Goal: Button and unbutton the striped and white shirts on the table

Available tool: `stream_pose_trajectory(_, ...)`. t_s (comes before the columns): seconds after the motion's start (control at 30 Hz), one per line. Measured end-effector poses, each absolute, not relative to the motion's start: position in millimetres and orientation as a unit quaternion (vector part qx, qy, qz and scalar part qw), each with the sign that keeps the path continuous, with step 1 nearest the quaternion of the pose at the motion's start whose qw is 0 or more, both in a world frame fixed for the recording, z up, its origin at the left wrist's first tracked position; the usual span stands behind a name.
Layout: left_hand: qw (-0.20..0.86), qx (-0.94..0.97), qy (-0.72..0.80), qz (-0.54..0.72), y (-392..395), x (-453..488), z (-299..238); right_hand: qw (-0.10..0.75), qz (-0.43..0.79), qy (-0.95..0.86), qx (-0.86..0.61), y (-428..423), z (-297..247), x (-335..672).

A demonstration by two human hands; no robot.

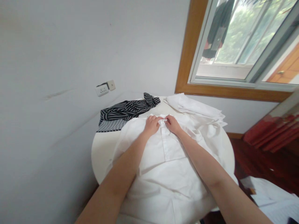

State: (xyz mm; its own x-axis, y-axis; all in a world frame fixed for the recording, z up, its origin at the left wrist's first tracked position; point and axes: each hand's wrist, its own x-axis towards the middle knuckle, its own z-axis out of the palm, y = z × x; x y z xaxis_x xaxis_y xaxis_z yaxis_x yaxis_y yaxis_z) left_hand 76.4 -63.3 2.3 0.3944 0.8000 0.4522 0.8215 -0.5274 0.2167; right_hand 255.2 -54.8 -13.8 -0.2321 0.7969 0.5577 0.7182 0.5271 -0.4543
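A white shirt (151,152) lies spread over a round table, its placket running down the middle and its lower part hanging toward me. At its collar, my left hand (152,124) pinches the fabric on the left side of the opening. Just across from it, my right hand (173,124) grips the collar's other edge, with fingers curled and fingertips close to those of the left. The fingertips partly cover the collar, so any button there cannot be made out.
Black-and-white striped cloth (128,110) lies bunched at the table's back left. Folded white cloth (193,105) rests at the back right. The white tabletop (102,149) shows at the left. Behind are a wall socket (102,90) and a wood-framed window (233,90). Papers (273,193) lie at lower right.
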Motion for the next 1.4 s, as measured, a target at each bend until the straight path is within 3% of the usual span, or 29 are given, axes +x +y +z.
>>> stream_pose_trajectory(0.17,-0.012,-0.849,-0.46,-0.261,-53,72,-4,0.424,0.1,-0.759,-0.484,-53,-16,258)
stream_pose_trajectory(0.7,-0.012,-0.886,-0.4,-0.236,-45,61,-2,0.43,0.231,-0.738,-0.467,-47,-18,264)
stream_pose_trajectory(1.03,0.007,-0.878,-0.402,-0.259,-47,64,-1,0.409,0.193,-0.769,-0.451,-53,-14,259)
stream_pose_trajectory(1.4,-0.089,-0.815,-0.477,-0.318,-45,61,-6,0.352,0.079,-0.844,-0.396,-60,-10,255)
